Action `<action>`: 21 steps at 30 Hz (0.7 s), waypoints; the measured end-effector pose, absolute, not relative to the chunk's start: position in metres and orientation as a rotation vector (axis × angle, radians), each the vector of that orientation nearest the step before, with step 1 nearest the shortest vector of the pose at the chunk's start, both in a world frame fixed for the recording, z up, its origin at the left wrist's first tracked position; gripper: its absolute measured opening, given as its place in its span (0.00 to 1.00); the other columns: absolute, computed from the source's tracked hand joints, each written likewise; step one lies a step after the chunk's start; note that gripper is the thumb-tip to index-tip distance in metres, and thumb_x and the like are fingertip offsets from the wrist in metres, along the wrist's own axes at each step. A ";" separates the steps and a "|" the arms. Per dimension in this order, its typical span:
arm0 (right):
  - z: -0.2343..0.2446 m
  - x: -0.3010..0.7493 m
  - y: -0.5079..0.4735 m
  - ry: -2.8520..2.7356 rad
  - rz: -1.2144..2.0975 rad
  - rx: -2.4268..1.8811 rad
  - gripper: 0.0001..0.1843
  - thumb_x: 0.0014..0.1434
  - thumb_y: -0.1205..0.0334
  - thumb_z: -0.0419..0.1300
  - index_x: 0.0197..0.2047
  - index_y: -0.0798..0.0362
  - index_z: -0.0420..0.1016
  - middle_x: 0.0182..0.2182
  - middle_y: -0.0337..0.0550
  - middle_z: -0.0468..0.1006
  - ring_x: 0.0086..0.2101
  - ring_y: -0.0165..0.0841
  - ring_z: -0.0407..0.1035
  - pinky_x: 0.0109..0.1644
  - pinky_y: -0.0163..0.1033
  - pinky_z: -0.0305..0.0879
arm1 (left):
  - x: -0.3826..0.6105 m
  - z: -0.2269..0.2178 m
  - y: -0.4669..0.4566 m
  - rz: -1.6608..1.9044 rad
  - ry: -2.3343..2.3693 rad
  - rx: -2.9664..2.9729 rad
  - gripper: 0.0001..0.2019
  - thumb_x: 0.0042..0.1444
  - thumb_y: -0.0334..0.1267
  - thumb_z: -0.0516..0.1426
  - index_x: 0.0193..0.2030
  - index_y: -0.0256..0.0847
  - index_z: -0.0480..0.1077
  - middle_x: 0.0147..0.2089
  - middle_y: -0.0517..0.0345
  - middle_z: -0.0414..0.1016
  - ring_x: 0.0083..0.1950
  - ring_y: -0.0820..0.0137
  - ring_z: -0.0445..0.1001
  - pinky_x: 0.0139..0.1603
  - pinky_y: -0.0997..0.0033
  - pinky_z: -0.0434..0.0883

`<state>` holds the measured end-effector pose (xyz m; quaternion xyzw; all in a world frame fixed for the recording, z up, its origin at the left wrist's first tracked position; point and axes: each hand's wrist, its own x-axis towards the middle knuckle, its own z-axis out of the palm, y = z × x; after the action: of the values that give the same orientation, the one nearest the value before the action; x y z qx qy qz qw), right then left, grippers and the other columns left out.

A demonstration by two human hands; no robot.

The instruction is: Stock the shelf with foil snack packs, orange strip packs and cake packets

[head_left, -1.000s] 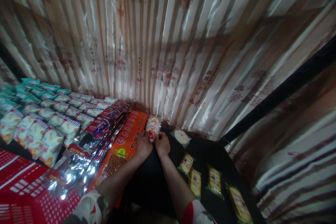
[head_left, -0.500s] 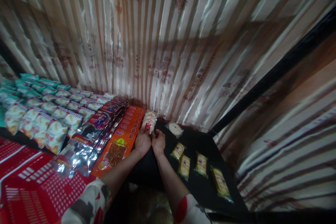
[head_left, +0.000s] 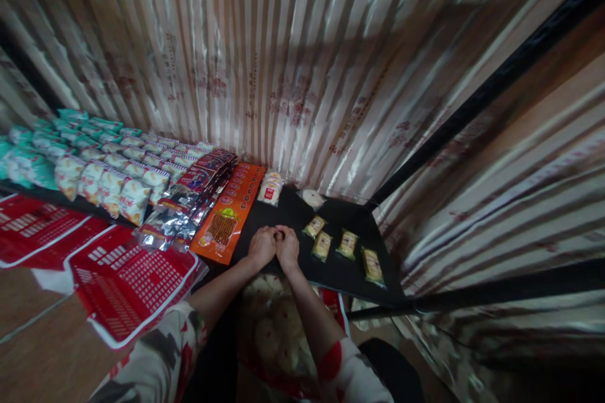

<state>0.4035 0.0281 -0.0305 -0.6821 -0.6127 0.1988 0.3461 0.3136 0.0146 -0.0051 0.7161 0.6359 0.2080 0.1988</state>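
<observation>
Your left hand and your right hand are together at the front part of the black shelf. They touch each other at the knuckles, and the fingers of both are curled in. The picture is dark and a little blurred there, so you cannot tell if something small is pinched between them.

The long orange packet lies flat just beside your left hand, on its left side. It reaches from the front edge of the shelf toward the back. To the right of your right hand, near it but not touching, lies a small yellow packet. Three more yellow packets lie around this one, each apart from the next.

Further back, close to the striped cloth, a white and red packet lies well apart from both hands. A clear packet with a round white piece is just beside it on the right.

Left of the orange packet there is a pile of silver foil packets, and behind it rows of white snack bags. Red plastic baskets lie lower at the left. Under your forearms there is a clear bag with pale round pieces.
</observation>
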 end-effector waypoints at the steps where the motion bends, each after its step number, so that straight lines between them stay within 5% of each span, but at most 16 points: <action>1: -0.031 0.404 0.021 -1.604 0.516 -1.754 0.15 0.53 0.70 0.47 0.38 0.54 0.74 0.37 0.46 0.74 0.37 0.32 0.68 0.43 0.35 0.62 | 0.314 -0.006 0.008 0.592 1.770 1.999 0.16 0.58 0.28 0.44 0.46 0.38 0.70 0.44 0.52 0.73 0.46 0.69 0.69 0.50 0.72 0.64; 16: -0.042 0.408 -0.068 -1.785 0.522 -1.574 0.18 0.52 0.72 0.45 0.36 0.54 0.74 0.35 0.46 0.74 0.37 0.32 0.68 0.44 0.34 0.62 | 0.308 -0.031 -0.080 0.708 1.706 1.966 0.15 0.53 0.24 0.45 0.40 0.38 0.70 0.40 0.54 0.71 0.44 0.70 0.68 0.48 0.72 0.64; 21: -0.061 0.404 -0.090 -1.881 0.595 -1.602 0.19 0.53 0.73 0.44 0.37 0.54 0.75 0.36 0.47 0.76 0.37 0.32 0.69 0.44 0.34 0.62 | 0.308 -0.048 -0.109 0.582 1.796 1.890 0.14 0.58 0.31 0.44 0.44 0.37 0.69 0.45 0.51 0.71 0.49 0.68 0.67 0.52 0.71 0.63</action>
<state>0.4037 -0.0903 -0.0607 -0.6021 -0.7070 0.2238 0.2957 0.3077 -0.1088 -0.0484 0.6880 0.6539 0.2120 0.2329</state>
